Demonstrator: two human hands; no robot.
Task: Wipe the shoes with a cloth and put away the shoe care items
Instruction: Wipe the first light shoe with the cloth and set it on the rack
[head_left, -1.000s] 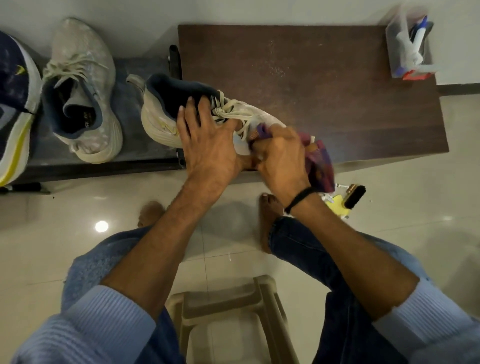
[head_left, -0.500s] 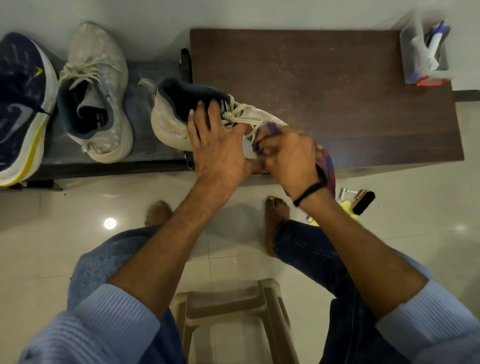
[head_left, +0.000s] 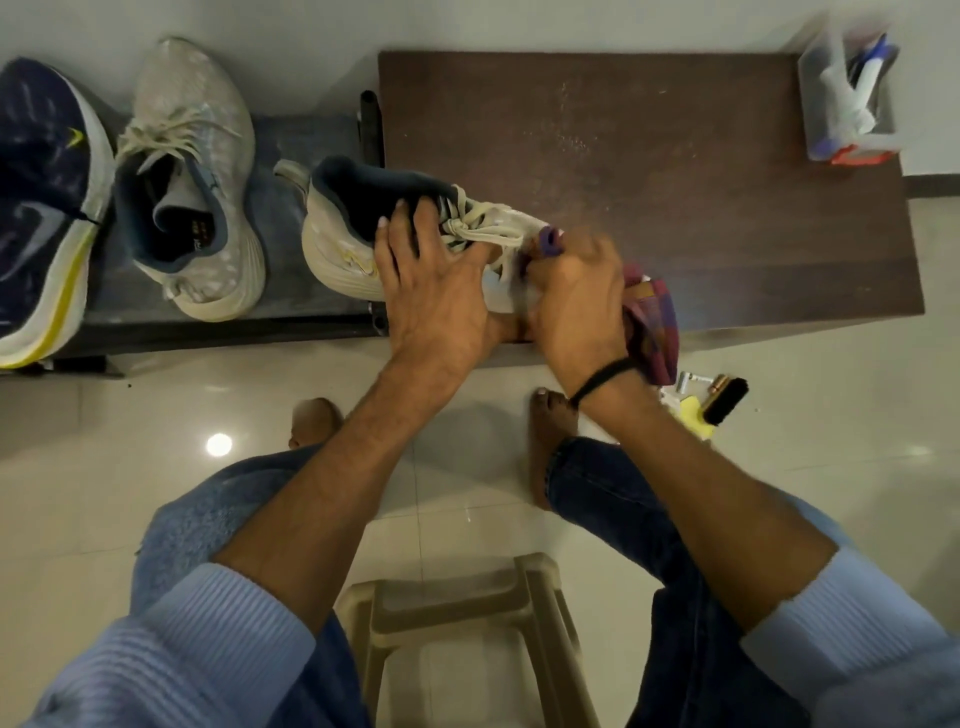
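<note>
A cream sneaker (head_left: 343, 244) with a dark lining lies on its side across the edge of the dark wooden bench (head_left: 675, 182). My left hand (head_left: 441, 291) lies over its midfoot, fingers spread by the laces, thumb wrapped toward the toe. My right hand (head_left: 576, 296) grips a plaid red-purple cloth (head_left: 652, 322) and presses it on the shoe's toe; the toe is hidden. A matching grey sneaker (head_left: 192, 176) and a navy sneaker (head_left: 41, 208) stand on the low rack (head_left: 291, 156) at left.
A clear container (head_left: 847, 98) with bottles and brushes stands on the bench's far right corner. A black shoe brush (head_left: 724, 400), a yellow item and small metal pieces lie on the tiled floor right of my foot. A beige plastic stool (head_left: 457, 623) is under me.
My right hand with the cloth has kept rubbing over the toe and is now motion-blurred. My left hand stays on the shoe. The view has shifted slightly.
</note>
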